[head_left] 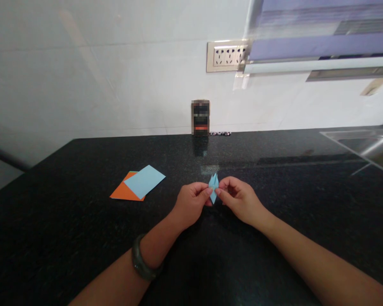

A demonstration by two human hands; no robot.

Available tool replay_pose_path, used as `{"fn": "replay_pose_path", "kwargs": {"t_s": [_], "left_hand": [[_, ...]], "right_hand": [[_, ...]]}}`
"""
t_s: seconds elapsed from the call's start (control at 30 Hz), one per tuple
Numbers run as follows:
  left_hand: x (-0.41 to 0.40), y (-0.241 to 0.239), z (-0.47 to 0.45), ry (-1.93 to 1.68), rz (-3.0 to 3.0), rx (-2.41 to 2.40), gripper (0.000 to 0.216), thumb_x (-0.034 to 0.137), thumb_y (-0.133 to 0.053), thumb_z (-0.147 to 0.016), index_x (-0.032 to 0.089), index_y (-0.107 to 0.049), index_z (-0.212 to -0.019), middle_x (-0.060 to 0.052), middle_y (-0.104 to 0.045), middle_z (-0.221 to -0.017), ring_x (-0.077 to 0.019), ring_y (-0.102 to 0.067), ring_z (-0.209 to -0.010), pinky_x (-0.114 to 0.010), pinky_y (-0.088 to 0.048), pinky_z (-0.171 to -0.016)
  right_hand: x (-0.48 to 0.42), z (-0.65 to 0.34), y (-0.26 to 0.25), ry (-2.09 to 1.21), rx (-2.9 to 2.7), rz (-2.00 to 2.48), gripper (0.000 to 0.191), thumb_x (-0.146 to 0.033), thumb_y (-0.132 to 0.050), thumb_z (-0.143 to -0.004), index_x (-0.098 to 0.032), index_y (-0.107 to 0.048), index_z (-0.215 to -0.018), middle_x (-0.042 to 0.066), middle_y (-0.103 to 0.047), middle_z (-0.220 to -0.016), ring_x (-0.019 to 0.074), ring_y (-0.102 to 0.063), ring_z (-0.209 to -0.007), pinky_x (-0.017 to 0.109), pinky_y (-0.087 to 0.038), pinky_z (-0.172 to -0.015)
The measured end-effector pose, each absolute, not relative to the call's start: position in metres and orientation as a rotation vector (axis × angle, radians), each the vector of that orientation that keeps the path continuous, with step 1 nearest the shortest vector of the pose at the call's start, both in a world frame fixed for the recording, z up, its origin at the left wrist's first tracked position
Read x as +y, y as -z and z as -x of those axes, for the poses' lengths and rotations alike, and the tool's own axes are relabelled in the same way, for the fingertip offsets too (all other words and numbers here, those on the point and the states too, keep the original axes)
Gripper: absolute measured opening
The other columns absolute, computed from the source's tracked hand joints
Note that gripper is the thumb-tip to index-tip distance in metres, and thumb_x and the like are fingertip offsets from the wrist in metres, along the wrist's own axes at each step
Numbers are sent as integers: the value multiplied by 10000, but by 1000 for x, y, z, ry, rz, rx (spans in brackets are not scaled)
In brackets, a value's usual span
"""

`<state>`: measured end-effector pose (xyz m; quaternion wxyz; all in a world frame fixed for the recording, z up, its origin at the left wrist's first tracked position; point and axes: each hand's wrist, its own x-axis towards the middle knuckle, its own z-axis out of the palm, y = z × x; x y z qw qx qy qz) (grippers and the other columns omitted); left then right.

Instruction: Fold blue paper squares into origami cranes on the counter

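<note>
Left hand (pixel 190 205) and right hand (pixel 244 200) closely pinch pointed, folded light-blue paper (pixel 214 182). Likely light, easily creased; grip at sides.

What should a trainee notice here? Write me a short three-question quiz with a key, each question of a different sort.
1. Which wrist wears the dark bangle?
2. How many hands touch the folded light-blue paper: (a) none, (b) one, (c) two?
3. True or false: the flat light-blue sheet overlaps the orange sheet.

Key:
1. Left.
2. (c): left hand and right hand.
3. True.
</note>
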<state>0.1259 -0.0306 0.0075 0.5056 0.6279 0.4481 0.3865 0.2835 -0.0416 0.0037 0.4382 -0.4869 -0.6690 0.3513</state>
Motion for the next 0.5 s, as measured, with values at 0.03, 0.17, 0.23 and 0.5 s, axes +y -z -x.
{"fn": "replay_pose_path", "kwargs": {"t_s": [0.03, 0.17, 0.23, 0.5], "left_hand": [[-31, -8, -126, -943, -1534, 1099, 233, 331, -514, -775, 140, -614, -686, 8, -562, -539, -103, -506, -524, -223, -391, -538], [-32, -7, -126, -956, -1602, 1138, 240, 344, -498, -782, 152, -596, -675, 13, -561, -530, -108, -510, -513, -226, -386, -536], [-33, -7, -126, -946, -1640, 1163, 251, 359, -485, -788, 157, -590, -681, 10, -565, -538, -113, -517, -519, -229, -387, -539], [-38, -13, -128, -925, -1848, 1153, 295, 315, -431, -819, 171, -524, -579, 23, -523, -531, -105, -486, -521, -222, -353, -522]], "right_hand": [[-42, -283, -4, -879, -1665, 1203, 112, -280, -548, -769, -170, -527, -774, -31, -496, -576, 86, -455, -485, 202, -370, -443], [-44, -284, -6, -808, -1762, 1200, 104, -256, -542, -771, -162, -571, -739, -15, -521, -580, 87, -454, -504, 207, -370, -464], [-45, -284, -8, -715, -1790, 1231, 150, -248, -537, -771, -162, -565, -652, -15, -515, -549, 85, -439, -493, 207, -358, -460], [-50, -278, -11, -836, -1700, 1198, 186, -250, -522, -756, -178, -481, -590, -45, -449, -477, 70, -388, -416, 188, -315, -397]]}}
